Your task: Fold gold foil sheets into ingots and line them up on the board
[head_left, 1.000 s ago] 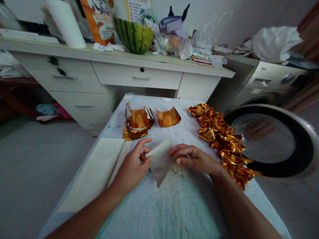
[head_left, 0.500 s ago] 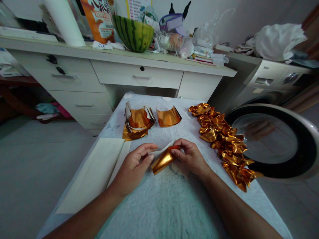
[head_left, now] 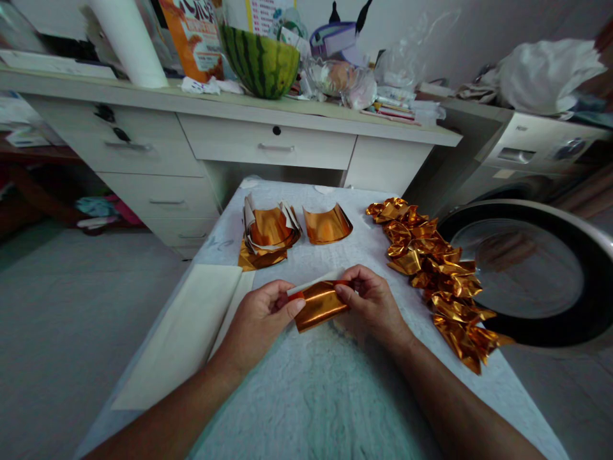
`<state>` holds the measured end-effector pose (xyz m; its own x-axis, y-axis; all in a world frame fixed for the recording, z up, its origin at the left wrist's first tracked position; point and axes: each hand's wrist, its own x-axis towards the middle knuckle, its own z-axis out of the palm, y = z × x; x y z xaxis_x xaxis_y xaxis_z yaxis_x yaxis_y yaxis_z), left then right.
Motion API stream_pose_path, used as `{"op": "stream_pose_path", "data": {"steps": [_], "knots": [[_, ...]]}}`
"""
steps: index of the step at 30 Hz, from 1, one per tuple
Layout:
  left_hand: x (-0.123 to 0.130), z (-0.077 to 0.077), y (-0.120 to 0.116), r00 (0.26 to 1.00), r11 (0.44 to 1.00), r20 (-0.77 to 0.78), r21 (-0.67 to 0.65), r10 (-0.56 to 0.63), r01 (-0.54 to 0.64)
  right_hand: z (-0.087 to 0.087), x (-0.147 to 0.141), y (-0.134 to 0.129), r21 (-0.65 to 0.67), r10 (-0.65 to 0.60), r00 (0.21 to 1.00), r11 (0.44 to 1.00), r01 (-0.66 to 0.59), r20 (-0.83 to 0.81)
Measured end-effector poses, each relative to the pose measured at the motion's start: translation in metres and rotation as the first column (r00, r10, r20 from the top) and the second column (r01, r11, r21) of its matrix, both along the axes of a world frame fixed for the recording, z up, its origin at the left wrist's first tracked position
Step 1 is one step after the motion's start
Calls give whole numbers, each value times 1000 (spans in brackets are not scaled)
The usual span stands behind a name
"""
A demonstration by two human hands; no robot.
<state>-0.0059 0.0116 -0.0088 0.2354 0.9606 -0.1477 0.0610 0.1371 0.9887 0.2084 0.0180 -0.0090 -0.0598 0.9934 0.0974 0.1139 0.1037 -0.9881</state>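
Note:
Between my two hands is a gold foil sheet [head_left: 320, 305] with a white strip along its upper edge. My left hand [head_left: 262, 319] pinches its left end between thumb and fingers. The right end is pinched by my right hand [head_left: 376, 305]. Beyond my hands, a curved stack of gold foil and pale paper [head_left: 269, 231] stands on the cloth-covered table [head_left: 306, 396]. Beside that stack lies a small curved gold sheet pile [head_left: 327, 226]. A row of crumpled, folded gold foil pieces [head_left: 424, 259] runs down the table's right side.
Long cream paper sheets [head_left: 179, 332] lie along the table's left edge. Behind the table stands a white desk [head_left: 268, 144] bearing half a watermelon [head_left: 261, 64], a paper roll [head_left: 131, 48] and plastic bags. On the right, a washing machine [head_left: 536, 150] has its round door [head_left: 531, 268] open.
The foil between my hands has turned flatter and more level, with its gold face wider in view. My left thumb now lies over its left end. The whole view has shifted slightly.

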Motion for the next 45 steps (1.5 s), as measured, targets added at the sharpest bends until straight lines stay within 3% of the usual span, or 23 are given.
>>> {"op": "stream_pose_path", "data": {"steps": [10, 15, 24, 30, 45], "knots": [[1, 7, -2, 998, 999, -49, 0, 33, -33, 7, -1, 0, -191, 30, 944, 977, -97, -329], [0, 6, -2, 999, 1000, -38, -5, 26, -26, 7, 1, -2, -262, 65, 957, 954, -143, -284], [-2, 7, -1, 998, 998, -68, 58, 12, -8, 9, 0, -2, -256, 52, 967, 960, -117, -249], [-4, 4, 0, 992, 990, -88, 116, 92, -82, 8, 1, -3, -253, 44, 966, 961, -110, -253], [-5, 5, 0, 990, 992, -118, 102, 81, -69, 7, 2, -2, -267, 46, 964, 957, -118, -261]]}}
